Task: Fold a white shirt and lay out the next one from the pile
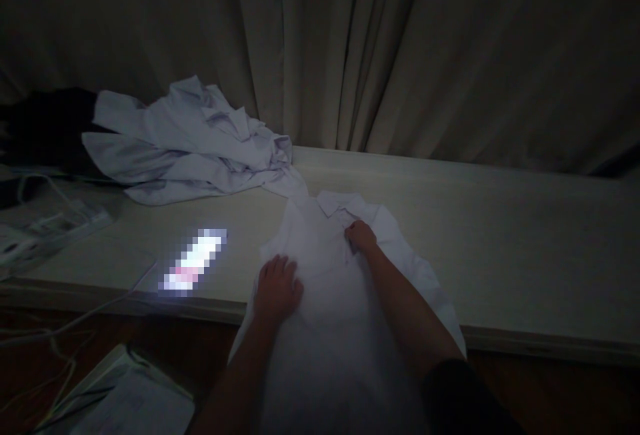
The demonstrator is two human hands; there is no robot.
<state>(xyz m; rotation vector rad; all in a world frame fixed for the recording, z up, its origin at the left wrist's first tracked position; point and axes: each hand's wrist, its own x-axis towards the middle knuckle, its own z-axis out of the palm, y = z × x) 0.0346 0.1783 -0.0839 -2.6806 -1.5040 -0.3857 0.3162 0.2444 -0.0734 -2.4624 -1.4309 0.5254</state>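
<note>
A white collared shirt (325, 328) lies spread on the pale ledge, its collar (343, 203) toward the curtain and its lower part hanging over the front edge toward me. My left hand (277, 288) rests flat on the shirt's left side, fingers spread a little. Below the collar, my right hand (361, 236) has its fingers closed on the front placket, pinching the cloth. What lies under those fingertips is hidden.
Crumpled white garments (200, 141) lie at the back left beside dark cloth (50, 128). A lit phone (195, 261) with a blurred screen is on the ledge (525, 255). Cables (100, 311) trail left, and a box-like container (135, 395) stands below. Curtains (320, 48) hang behind.
</note>
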